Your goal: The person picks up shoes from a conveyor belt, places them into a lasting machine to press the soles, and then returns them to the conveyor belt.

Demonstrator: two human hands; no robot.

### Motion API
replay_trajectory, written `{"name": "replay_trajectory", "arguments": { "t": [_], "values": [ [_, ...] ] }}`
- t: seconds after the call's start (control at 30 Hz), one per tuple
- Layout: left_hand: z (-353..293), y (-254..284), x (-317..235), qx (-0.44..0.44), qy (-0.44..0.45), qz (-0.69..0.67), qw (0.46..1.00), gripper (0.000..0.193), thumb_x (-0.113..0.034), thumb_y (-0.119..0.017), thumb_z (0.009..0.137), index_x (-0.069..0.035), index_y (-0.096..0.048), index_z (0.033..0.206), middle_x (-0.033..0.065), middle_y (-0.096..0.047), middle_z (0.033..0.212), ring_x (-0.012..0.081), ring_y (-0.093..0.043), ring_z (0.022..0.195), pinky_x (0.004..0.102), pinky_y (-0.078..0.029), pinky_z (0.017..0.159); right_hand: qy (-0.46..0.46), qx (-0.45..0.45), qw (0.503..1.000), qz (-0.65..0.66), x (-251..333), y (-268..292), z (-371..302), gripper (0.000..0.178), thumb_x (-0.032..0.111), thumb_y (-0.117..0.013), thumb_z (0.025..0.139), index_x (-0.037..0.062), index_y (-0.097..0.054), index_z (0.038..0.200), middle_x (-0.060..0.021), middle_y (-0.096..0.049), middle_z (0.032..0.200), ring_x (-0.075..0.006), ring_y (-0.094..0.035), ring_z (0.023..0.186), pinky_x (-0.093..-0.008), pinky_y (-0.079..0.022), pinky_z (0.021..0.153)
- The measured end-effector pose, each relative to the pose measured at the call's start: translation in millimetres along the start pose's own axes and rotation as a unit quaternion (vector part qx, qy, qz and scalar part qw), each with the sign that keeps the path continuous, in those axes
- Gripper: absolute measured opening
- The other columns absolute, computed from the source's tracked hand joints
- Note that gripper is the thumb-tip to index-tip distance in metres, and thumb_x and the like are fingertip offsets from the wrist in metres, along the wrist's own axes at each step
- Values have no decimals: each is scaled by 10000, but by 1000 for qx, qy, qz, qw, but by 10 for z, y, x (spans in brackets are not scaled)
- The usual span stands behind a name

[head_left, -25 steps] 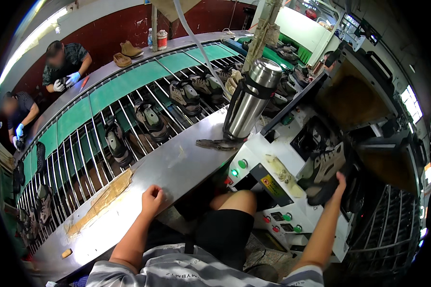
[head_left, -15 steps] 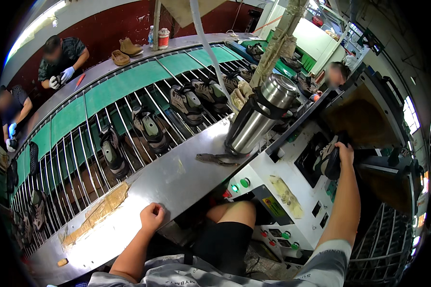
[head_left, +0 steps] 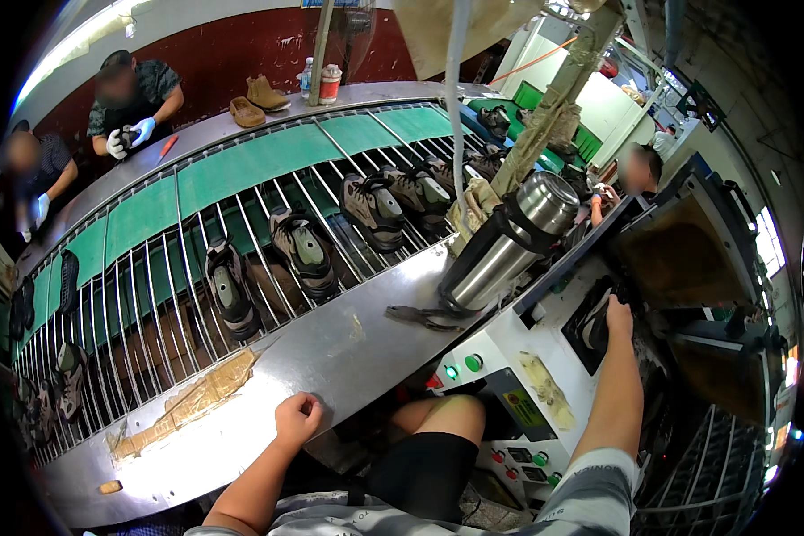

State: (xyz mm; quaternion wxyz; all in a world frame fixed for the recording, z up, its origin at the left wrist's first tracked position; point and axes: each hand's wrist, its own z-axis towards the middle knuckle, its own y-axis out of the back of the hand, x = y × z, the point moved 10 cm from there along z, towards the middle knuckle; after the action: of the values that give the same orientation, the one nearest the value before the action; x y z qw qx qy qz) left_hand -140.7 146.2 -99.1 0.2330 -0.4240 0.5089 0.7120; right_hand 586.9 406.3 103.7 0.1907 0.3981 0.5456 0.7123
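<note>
My right hand (head_left: 619,317) is closed on a dark shoe (head_left: 596,326), gripping the end nearest me. The shoe sits at the dark recess in the top of a white machine (head_left: 554,344), its sole side partly hidden by my fingers. My left hand (head_left: 297,418) lies over the edge of the steel counter (head_left: 348,344), fingers curled in with nothing visible in them. Left of the machine, a steel flask (head_left: 491,268) with a black strap stands tilted in view on the counter.
Grey-brown shoes, one a hiking shoe (head_left: 305,250), line the metal rod rack (head_left: 156,308) above a green belt (head_left: 205,179). Two gloved co-workers (head_left: 134,98) stand across it; another person (head_left: 639,174) is beyond the machine. Raised brown panels (head_left: 688,241) flank my right arm.
My right hand has moved the shoe down to the machine's recess, and the shoe has turned. My left hand stays at the counter edge. The whole view has shifted slightly.
</note>
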Motion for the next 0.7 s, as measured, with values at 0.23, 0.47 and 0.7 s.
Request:
{"name": "replay_trajectory", "arguments": {
  "t": [0.23, 0.47, 0.7],
  "values": [
    [136, -190, 50, -8, 46, -34, 998, 111, -157, -658, 772, -52, -655, 808, 80, -643, 673, 189, -629, 624, 296, -501, 623, 362, -208, 907, -51, -142, 162, -1381, 602, 363, -609, 839, 57, -473, 1339, -245, -448, 1356, -404, -425, 1241, -469, -373, 1027],
    [-240, -1703, -717, 279, 62, -295, 912, 379, -201, -570, 934, -8, -548, 1259, 90, -605, 1197, 162, -560, 1067, 312, -456, 893, 351, -157, 920, 74, -1727, 656, -2105, 339, 115, -703, 716, 37, -615, 1033, -179, -586, 1123, -369, -523, 1093, -438, -418, 947],
    [-228, -2860, -1858, 345, 190, -487, 780, 706, -443, -405, 982, -12, -177, 1492, 150, -248, 1533, 260, -219, 1415, 411, -169, 1141, 106, -242, 964, -44, -3142, 1464, -1206, 558, 251, -710, 740, 72, -527, 1236, -178, -535, 1230, -383, -490, 1158, -485, -435, 946]
  ]
}}
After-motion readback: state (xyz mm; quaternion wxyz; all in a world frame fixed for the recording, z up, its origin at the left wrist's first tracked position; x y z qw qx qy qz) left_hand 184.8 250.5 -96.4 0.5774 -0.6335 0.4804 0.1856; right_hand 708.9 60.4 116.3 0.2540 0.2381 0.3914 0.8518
